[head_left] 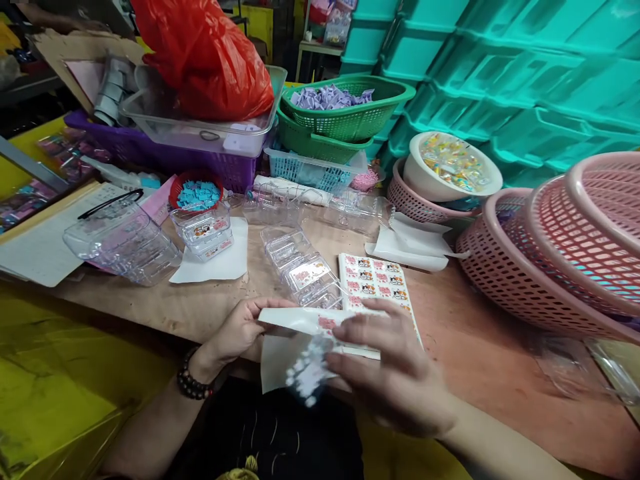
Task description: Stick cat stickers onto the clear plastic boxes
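Cluttered desk [475, 360] — left hand [240, 333] pinches one end of the thin, floppy sticker sheet [300, 321], right hand [395, 377] blurred over the other end, its grip unclear — edges look the safest hold.

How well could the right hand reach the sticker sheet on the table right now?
Probably yes: the sticker sheet lies flat just beyond the right hand, nothing standing between. However, that hand and the left hand hold a white paper sheet, so it is not free.

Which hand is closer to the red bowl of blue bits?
Left. The left hand is on the near side of the red bowl; the right hand is farther off, rightward.
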Demonstrator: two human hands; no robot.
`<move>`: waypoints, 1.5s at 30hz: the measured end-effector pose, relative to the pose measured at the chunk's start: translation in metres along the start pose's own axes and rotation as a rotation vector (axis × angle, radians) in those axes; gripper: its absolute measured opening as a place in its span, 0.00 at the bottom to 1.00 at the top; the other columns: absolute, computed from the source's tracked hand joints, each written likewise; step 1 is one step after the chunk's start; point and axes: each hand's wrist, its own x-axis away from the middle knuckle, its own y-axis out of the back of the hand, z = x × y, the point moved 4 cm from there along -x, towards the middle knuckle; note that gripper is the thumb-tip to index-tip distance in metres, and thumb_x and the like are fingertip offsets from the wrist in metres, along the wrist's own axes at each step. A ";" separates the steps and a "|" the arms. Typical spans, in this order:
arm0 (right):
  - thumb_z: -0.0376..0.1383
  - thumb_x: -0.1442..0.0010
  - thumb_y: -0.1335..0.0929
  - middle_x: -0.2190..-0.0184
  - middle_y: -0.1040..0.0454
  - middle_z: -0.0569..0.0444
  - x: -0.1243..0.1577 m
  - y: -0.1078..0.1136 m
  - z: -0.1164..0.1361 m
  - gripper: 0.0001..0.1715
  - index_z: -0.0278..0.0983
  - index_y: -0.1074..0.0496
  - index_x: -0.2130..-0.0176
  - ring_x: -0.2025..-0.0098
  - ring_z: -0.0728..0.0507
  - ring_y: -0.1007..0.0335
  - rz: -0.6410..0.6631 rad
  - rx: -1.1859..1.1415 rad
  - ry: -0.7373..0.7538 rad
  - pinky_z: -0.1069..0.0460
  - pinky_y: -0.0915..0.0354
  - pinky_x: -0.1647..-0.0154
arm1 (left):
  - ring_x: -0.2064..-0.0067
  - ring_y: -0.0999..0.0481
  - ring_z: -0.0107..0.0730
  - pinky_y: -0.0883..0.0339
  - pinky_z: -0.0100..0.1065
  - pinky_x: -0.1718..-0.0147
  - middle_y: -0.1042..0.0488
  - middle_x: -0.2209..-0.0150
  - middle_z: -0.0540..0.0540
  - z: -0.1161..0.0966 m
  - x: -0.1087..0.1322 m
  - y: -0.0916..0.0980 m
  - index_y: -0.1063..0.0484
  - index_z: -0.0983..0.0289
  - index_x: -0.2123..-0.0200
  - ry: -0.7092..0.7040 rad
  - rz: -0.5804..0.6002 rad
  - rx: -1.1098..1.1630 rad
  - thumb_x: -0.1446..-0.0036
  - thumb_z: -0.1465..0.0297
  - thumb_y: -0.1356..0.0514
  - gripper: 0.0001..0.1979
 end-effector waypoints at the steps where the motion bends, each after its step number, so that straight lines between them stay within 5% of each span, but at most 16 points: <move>1: 0.47 0.44 0.27 0.72 0.25 0.53 -0.010 0.009 -0.001 0.15 0.39 0.24 0.65 0.66 0.44 0.28 0.008 -0.025 -0.006 0.47 0.34 0.61 | 0.67 0.23 0.31 0.31 0.28 0.67 0.19 0.66 0.56 -0.005 0.000 0.005 0.18 0.65 0.64 -0.057 -0.024 0.002 0.57 0.69 0.30 0.13; 3: 0.47 0.43 0.27 0.72 0.26 0.54 -0.037 0.028 -0.005 0.16 0.37 0.25 0.65 0.66 0.45 0.30 0.021 -0.080 -0.019 0.48 0.35 0.63 | 0.73 0.28 0.28 0.36 0.28 0.74 0.23 0.73 0.55 -0.017 0.000 0.017 0.21 0.65 0.74 -0.204 -0.059 0.006 0.56 0.63 0.32 0.11; 6: 0.46 0.44 0.28 0.72 0.28 0.55 -0.082 0.048 -0.014 0.16 0.36 0.29 0.66 0.68 0.47 0.33 0.039 -0.175 -0.035 0.50 0.37 0.65 | 0.77 0.36 0.28 0.41 0.30 0.78 0.33 0.80 0.54 -0.038 -0.002 0.032 0.29 0.65 0.85 -0.427 -0.070 -0.086 0.55 0.55 0.36 0.20; 10: 0.42 0.46 0.28 0.75 0.32 0.59 -0.131 0.044 -0.025 0.13 0.36 0.32 0.70 0.72 0.50 0.37 0.185 -0.247 -0.075 0.52 0.39 0.68 | 0.81 0.42 0.27 0.48 0.30 0.81 0.36 0.83 0.51 -0.050 -0.012 0.039 0.24 0.66 0.73 -0.334 -0.010 -0.301 0.43 0.53 0.45 0.22; 12: 0.38 0.47 0.28 0.75 0.32 0.59 -0.148 0.037 -0.028 0.10 0.36 0.32 0.69 0.72 0.50 0.36 0.283 -0.257 -0.098 0.52 0.39 0.68 | 0.82 0.44 0.25 0.50 0.29 0.82 0.39 0.84 0.48 -0.055 -0.016 0.037 0.23 0.66 0.66 -0.295 -0.081 -0.421 0.37 0.55 0.50 0.23; 15: 0.34 0.49 0.27 0.75 0.30 0.59 -0.165 0.034 -0.028 0.14 0.37 0.31 0.62 0.71 0.49 0.34 0.362 -0.296 -0.142 0.52 0.37 0.67 | 0.80 0.40 0.24 0.47 0.27 0.79 0.37 0.82 0.47 -0.067 -0.018 0.026 0.23 0.65 0.67 -0.323 -0.166 -0.716 0.35 0.60 0.47 0.18; 21: 0.39 0.50 0.26 0.69 0.24 0.55 -0.181 0.042 -0.028 0.11 0.34 0.25 0.68 0.67 0.48 0.30 0.483 -0.297 -0.152 0.50 0.34 0.61 | 0.82 0.35 0.21 0.44 0.25 0.80 0.32 0.83 0.44 -0.082 -0.020 0.007 0.23 0.65 0.66 -0.472 -0.124 -1.061 0.35 0.68 0.46 0.13; 31: 0.40 0.50 0.27 0.75 0.26 0.55 -0.195 0.021 -0.038 0.11 0.34 0.25 0.73 0.72 0.49 0.34 0.548 -0.146 -0.239 0.50 0.36 0.67 | 0.83 0.33 0.19 0.40 0.24 0.81 0.26 0.80 0.45 -0.077 -0.034 0.012 0.23 0.66 0.60 -0.803 -0.282 -1.234 0.39 0.76 0.43 0.08; 45: 0.38 0.47 0.27 0.76 0.24 0.54 -0.199 0.010 -0.045 0.08 0.34 0.22 0.72 0.73 0.49 0.33 0.565 -0.056 -0.238 0.52 0.35 0.69 | 0.84 0.33 0.20 0.34 0.22 0.80 0.28 0.80 0.46 -0.075 -0.037 0.015 0.25 0.67 0.56 -0.831 -0.342 -1.262 0.39 0.76 0.45 0.11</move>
